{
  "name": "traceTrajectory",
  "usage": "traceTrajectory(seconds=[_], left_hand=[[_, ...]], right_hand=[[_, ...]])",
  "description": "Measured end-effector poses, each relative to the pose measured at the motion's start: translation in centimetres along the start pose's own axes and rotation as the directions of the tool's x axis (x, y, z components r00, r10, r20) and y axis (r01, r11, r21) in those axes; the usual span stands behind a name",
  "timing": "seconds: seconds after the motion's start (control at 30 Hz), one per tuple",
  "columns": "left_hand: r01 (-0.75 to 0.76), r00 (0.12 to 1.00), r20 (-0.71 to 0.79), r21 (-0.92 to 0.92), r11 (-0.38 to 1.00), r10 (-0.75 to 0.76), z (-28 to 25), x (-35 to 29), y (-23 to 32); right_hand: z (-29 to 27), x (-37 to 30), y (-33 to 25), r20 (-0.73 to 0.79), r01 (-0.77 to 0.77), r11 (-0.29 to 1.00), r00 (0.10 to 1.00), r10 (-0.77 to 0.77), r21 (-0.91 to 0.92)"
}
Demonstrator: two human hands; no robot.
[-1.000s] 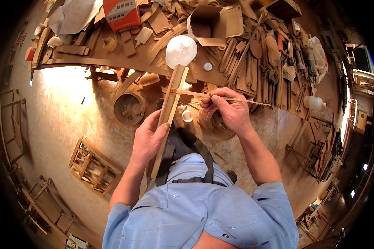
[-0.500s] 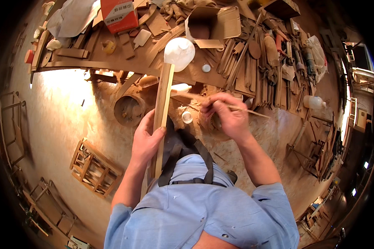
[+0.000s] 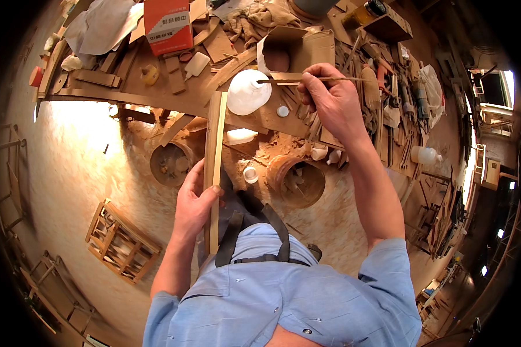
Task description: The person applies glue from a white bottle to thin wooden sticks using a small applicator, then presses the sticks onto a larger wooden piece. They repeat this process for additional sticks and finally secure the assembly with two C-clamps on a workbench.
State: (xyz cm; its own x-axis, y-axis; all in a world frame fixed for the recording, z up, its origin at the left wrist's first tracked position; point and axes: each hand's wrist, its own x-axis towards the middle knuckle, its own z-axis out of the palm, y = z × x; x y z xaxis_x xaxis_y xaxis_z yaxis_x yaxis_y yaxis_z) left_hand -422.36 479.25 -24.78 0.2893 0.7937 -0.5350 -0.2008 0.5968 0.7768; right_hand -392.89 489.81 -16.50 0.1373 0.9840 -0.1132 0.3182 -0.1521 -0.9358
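My left hand (image 3: 192, 207) is closed around a long wooden strip (image 3: 213, 144), thumb on its pale edge. The strip points away from me, its far end beside a translucent white plastic bottle (image 3: 244, 99) at the bench's near edge. Raised over the bench, my right hand (image 3: 334, 104) pinches a thin wooden stick (image 3: 285, 81) lying nearly level. The stick's left tip is at the bottle's mouth; whether it goes inside I cannot tell. A small white cap (image 3: 282, 111) lies right of the bottle.
The cluttered workbench (image 3: 173, 104) carries a red and white box (image 3: 168, 29), an open cardboard box (image 3: 315, 47) and many wood pieces. Below it stand two round bins, one on the left (image 3: 171, 163) and one nearer (image 3: 298, 180). A slatted wooden frame (image 3: 123, 240) lies on the floor.
My right hand has moved up and away from me with the stick, bringing its tip to the bottle's mouth. My left hand still grips the wooden strip, which has shifted slightly left.
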Motion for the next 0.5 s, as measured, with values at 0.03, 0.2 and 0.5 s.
traceTrajectory(seconds=[0.03,0.2,0.5], left_hand=[[0.005,1.0,0.002,0.008,1.0,-0.005,-0.1,0.1,0.1],[0.037,0.999,-0.03,0.038,0.999,-0.035,-0.6,0.7,0.6],[0.076,0.997,-0.03,-0.041,0.996,-0.077,-1.4,1.8,1.1]], right_hand=[[0.2,0.7,0.1,0.01,0.013,0.997,1.0,-0.013,-0.071],[2.1,3.8,0.0,0.11,0.11,0.931,0.991,-0.076,-0.347],[3.3,5.9,2.5,0.195,0.093,0.92,0.981,-0.018,-0.38]])
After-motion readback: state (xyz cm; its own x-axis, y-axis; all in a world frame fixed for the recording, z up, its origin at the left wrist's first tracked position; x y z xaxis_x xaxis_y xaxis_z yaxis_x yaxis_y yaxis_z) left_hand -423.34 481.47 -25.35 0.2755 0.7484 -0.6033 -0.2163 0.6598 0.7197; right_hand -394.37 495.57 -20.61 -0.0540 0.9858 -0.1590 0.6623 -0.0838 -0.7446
